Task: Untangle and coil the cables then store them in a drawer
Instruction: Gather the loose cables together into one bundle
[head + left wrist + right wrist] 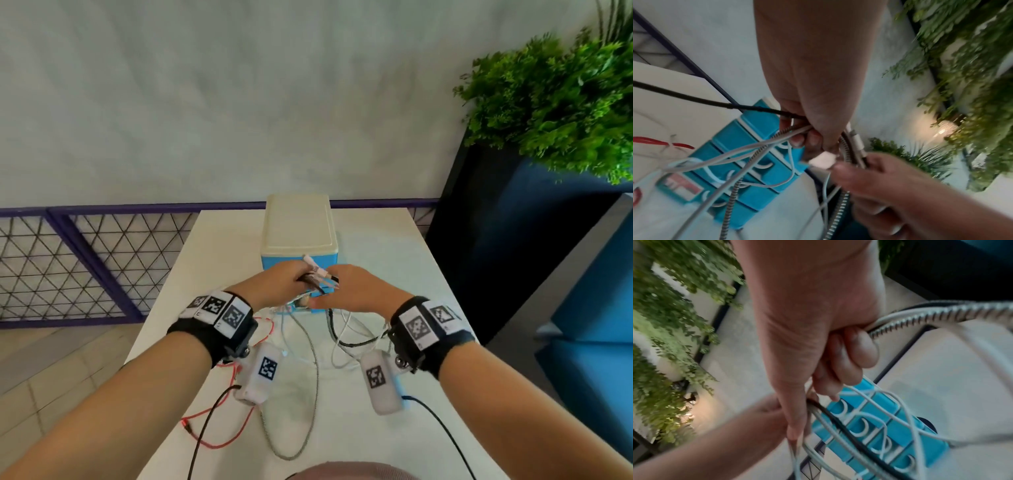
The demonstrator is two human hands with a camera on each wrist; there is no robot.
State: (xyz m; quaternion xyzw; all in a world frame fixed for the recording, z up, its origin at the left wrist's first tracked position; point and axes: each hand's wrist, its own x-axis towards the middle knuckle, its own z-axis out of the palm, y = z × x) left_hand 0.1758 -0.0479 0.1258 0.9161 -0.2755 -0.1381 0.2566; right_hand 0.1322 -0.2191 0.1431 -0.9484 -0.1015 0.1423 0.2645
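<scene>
Both hands meet in front of a blue drawer unit (298,226) (748,162) (898,426) on the white table (394,246). My left hand (284,284) (813,97) grips a bundle of cables: a black one (694,99), white ones (735,154) and a braided silver one (313,387) (941,313). Their plug ends (315,267) stick up between the hands. The right hand (356,291) (818,321) has its fingers curled round the braided and white cables next to the left hand. Loose loops hang down to the table. A red cable (236,442) (649,140) trails at the left.
The drawer unit's drawers look shut, with cables hanging across their fronts. A green plant (548,102) in a dark planter stands at the right, beside blue seating. A purple mesh railing (85,257) runs behind the table on the left. Black leads from the wrist cameras cross the table's near part.
</scene>
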